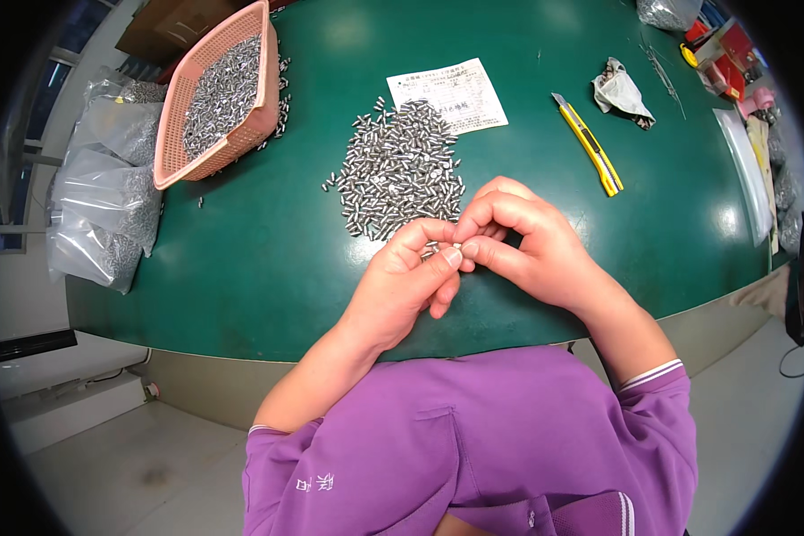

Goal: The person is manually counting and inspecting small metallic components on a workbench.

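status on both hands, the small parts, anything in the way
Left hand and right hand together, pinching a small piece, mostly hidden. Heap of metal pieces just beyond. Yellow cutter off right, apart from both hands.

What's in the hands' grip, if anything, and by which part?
A small bright piece, pinched at the fingertips of the left hand and right hand. Too small and covered to tell which part is in the grip.

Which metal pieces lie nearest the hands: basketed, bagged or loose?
The loose heap on the green tabletop, just beyond the left hand; the pink basket and clear bags are farther left.
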The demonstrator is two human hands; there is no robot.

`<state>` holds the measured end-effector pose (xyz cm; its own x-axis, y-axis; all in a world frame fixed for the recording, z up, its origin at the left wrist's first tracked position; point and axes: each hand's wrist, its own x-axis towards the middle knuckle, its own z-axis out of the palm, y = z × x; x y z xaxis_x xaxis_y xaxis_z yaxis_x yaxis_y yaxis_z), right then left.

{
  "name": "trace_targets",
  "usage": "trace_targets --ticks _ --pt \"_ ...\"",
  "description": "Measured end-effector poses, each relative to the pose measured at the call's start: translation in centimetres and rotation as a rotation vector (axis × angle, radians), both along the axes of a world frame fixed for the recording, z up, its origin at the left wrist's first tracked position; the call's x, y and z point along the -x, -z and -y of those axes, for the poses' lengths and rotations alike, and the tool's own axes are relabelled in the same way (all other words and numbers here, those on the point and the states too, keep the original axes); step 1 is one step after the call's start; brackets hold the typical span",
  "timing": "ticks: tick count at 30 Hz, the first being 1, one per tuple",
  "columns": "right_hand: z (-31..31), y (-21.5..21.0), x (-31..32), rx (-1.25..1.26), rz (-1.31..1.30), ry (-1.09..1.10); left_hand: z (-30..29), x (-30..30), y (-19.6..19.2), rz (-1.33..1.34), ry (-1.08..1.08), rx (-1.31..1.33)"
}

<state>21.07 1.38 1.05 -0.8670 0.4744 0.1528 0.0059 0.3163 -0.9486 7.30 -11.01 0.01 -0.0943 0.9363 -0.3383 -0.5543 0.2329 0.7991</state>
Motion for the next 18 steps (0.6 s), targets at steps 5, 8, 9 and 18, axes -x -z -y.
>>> trace_targets --ticks 5,8,9,18 --pt "-0.2 0.0 -0.1 0.034 0.001 -0.003 0.0 0.1 0.2 0.005 -0.011 -0.008" --pt "-0.7 -0.4 -0.2 -0.092 0.066 0.152 -0.1 0.3 0.2 0.038 0.013 -0.029" --pt "-0.9 -0.2 -0.3 -0.092 0.066 0.153 -0.1 0.3 0.0 0.048 0.007 -0.017" --pt "-1.1 1.0 -0.2 -0.581 0.165 0.236 0.0 0.6 0.0 0.124 -0.010 -0.061"
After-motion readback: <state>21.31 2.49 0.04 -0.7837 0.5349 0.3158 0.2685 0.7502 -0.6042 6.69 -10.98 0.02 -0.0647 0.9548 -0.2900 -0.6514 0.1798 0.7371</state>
